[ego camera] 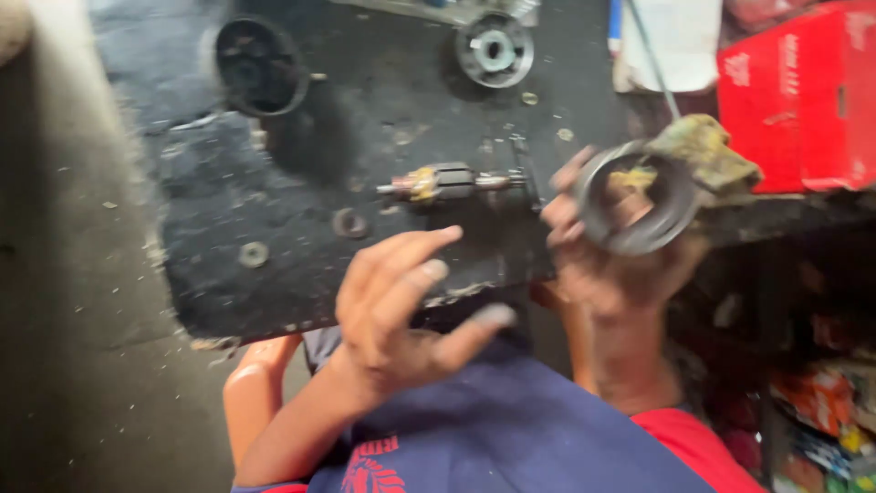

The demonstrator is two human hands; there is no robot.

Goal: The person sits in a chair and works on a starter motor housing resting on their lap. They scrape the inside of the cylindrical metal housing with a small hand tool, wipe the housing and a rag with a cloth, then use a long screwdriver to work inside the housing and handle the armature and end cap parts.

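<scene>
Left hand (401, 306) open, fingers spread; right hand (593, 246) clenched, raised

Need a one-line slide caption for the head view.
Right hand holds a metal ring with a rag; left hand open beside a motor armature.

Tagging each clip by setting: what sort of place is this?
Probably a small motor repair workshop: a grimy black board holds a motor armature and washers, and the right hand holds a metal ring housing.
</scene>
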